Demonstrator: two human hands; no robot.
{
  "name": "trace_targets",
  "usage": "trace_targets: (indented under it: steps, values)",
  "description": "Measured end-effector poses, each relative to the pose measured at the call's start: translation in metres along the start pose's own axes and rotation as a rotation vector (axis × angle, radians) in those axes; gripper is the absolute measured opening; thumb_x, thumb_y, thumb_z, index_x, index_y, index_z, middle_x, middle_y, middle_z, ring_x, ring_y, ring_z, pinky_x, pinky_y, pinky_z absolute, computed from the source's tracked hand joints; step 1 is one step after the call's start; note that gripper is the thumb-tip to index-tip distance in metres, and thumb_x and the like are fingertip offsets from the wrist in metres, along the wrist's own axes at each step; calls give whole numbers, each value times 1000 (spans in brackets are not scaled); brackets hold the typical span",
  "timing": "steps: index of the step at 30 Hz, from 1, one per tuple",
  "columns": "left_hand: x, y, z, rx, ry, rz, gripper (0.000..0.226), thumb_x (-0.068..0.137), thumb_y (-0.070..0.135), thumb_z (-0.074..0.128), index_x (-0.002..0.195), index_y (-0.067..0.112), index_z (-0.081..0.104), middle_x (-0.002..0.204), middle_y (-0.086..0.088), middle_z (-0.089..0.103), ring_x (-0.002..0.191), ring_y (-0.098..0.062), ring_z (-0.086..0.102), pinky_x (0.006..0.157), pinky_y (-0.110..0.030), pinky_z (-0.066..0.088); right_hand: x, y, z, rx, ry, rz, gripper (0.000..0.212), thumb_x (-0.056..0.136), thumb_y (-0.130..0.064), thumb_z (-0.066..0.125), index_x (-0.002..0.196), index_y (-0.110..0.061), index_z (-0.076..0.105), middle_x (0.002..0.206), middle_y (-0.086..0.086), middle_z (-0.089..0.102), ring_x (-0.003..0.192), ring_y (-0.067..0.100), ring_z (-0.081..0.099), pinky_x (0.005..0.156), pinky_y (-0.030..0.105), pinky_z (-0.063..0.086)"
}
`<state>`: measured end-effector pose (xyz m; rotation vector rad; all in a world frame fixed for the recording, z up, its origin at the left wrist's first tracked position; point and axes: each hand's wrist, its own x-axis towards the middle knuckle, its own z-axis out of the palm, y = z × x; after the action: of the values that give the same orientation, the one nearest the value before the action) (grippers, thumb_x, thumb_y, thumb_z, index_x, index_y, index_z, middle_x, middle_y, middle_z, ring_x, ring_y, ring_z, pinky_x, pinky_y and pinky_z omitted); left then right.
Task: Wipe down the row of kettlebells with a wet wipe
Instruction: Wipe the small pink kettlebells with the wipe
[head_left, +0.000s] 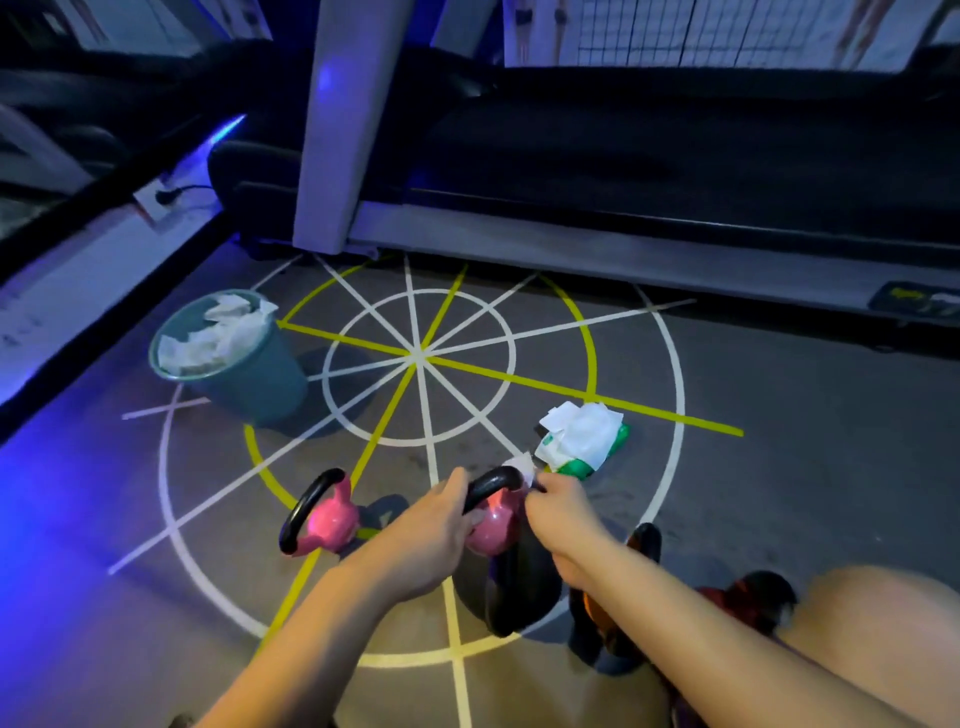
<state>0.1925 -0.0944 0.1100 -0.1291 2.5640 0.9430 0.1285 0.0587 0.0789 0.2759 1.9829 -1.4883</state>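
Note:
Two pink kettlebells with black handles stand on the floor. The left one (327, 519) stands free. My left hand (431, 525) grips the near side of the second pink kettlebell's (493, 525) handle. My right hand (558, 512) pinches a white wet wipe (522, 464) against the far end of that handle. A larger black kettlebell (514, 587) sits just in front of it, partly under my right forearm. Another dark, reddish kettlebell (737, 603) is mostly hidden by my arm and knee.
A green pack of wet wipes (587, 441) with loose wipes on top lies to the right. A teal bin (244, 358) full of used wipes stands at the left. A treadmill (571, 244) runs across the back. Taped lines mark the floor (415, 358).

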Motion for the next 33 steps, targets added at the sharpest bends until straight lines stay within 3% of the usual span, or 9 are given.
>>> trace_targets:
  steps: [6, 10, 14, 18, 22, 25, 29, 31, 33]
  values:
    - [-2, 1, 0, 40, -2, 6, 8, 107, 27, 43, 103, 25, 36, 102, -2, 53, 95, -19, 57, 87, -44, 46, -8, 4, -6, -107, 48, -356, 45, 99, -4, 48, 126, -35, 68, 114, -11, 69, 97, 3, 62, 74, 7, 45]
    - [2, 9, 0, 63, 7, 22, 9, 107, 28, 43, 102, 24, 36, 101, -3, 54, 93, -21, 57, 83, -43, 46, 1, 12, -11, -224, 77, -429, 47, 98, -2, 47, 126, -34, 67, 105, -12, 69, 90, 5, 60, 81, 15, 44]
    - [6, 27, 5, 86, 22, 21, 20, 105, 31, 46, 111, 12, 40, 99, -9, 56, 85, -22, 55, 71, -35, 38, 7, 13, -12, -136, 41, -237, 40, 99, -1, 46, 105, -29, 73, 96, -2, 75, 87, 12, 68, 64, 15, 53]
    - [9, 29, 6, 85, 36, -19, 21, 106, 33, 46, 110, 14, 40, 99, -8, 58, 85, -22, 57, 69, -35, 39, -5, 5, -18, -163, 117, -425, 45, 101, -5, 47, 116, -43, 66, 92, -10, 73, 67, 3, 60, 63, 14, 49]
    - [6, 27, 1, 21, 39, -42, 17, 104, 30, 50, 112, 16, 43, 94, -4, 61, 76, -13, 57, 59, -28, 39, -10, 12, -15, -301, 125, -646, 47, 97, -2, 51, 131, -31, 65, 122, -17, 66, 109, -4, 60, 98, 17, 46]
    - [5, 26, 5, 44, 29, -38, 21, 104, 31, 50, 114, 14, 44, 94, -6, 61, 75, -15, 57, 59, -29, 41, -3, 18, -19, -326, 151, -513, 47, 97, -4, 49, 131, -33, 65, 91, -14, 71, 73, 5, 62, 67, 19, 48]
    - [5, 27, 16, 35, 87, -52, 24, 104, 33, 52, 115, 13, 48, 97, -4, 58, 83, -19, 56, 70, -30, 40, -9, 16, -22, -265, 150, -566, 48, 97, -3, 50, 127, -36, 67, 83, -12, 70, 59, 1, 58, 53, 13, 42]
    - [5, 21, 12, 27, 82, -44, 20, 102, 27, 54, 117, 14, 53, 104, -4, 63, 93, -22, 60, 78, -32, 44, -22, 12, -18, -297, 127, -750, 50, 93, 1, 54, 124, -35, 69, 89, -18, 71, 68, -8, 59, 64, 7, 43]
    - [3, 16, 6, -18, 70, -18, 26, 91, 20, 55, 116, 16, 61, 106, -5, 69, 98, -22, 65, 85, -38, 53, -31, 14, -12, -413, 62, -927, 51, 88, 6, 59, 123, -30, 71, 113, -26, 66, 100, -22, 56, 90, 1, 39]
